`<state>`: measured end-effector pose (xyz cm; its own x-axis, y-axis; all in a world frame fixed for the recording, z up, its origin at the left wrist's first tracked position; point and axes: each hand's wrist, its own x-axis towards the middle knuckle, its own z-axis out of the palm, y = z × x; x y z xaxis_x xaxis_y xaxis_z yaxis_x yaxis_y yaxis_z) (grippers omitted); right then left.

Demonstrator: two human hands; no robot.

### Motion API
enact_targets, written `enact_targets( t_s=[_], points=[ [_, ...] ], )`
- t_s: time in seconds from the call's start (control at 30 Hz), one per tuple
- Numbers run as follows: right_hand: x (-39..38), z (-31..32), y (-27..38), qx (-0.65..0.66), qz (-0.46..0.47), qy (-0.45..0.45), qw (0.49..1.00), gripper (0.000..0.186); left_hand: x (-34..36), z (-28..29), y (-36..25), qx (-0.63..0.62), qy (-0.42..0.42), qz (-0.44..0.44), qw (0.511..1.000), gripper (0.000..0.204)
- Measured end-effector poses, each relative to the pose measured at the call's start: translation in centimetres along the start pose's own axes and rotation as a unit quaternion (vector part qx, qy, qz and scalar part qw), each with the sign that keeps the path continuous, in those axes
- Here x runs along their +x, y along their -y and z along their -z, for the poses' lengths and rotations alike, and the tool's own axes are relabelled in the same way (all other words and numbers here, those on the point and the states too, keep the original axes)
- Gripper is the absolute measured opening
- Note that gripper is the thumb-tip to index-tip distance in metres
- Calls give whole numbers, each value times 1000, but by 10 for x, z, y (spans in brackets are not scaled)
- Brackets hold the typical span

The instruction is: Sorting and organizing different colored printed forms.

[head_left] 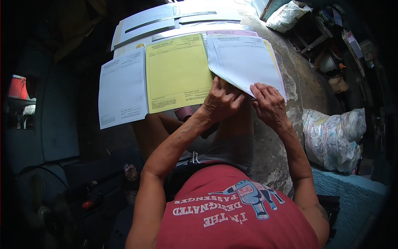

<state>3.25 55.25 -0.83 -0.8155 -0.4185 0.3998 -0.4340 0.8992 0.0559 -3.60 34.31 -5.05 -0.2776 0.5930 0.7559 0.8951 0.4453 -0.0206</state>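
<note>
Three piles of printed forms lie side by side in front of me: bluish-white forms at left, yellow forms in the middle, white forms at right. The near left edge of the right pile is lifted and bowed. My right hand grips its near edge, fingers on top; the thumb is mostly hidden. Beside it, my left hand is closed at the raised edge, between the yellow and white piles. What its fingers hold is hidden under the sheets.
Behind the piles lie more white sheets with a long metal strip across them. Pink forms stick out behind the white pile. A stuffed plastic sack stands at right, another sack farther back. A fan is at lower left.
</note>
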Motion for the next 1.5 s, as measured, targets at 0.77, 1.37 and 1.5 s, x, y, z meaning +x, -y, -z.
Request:
enact_targets(
  t_s=[0.77, 1.37, 1.5],
  points=[
    [-3, -8, -30, 17, -55, 30, 998, 30, -179, 223, 71, 215, 75, 300, 927, 42],
    [136, 92, -70, 615, -158, -39, 771, 49, -25, 130, 105, -610, -167, 499, 592, 87],
    [104, -12, -63, 689, -222, 12, 689, 53, -43, 131, 120, -508, -96, 570, 638, 43]
  ],
)
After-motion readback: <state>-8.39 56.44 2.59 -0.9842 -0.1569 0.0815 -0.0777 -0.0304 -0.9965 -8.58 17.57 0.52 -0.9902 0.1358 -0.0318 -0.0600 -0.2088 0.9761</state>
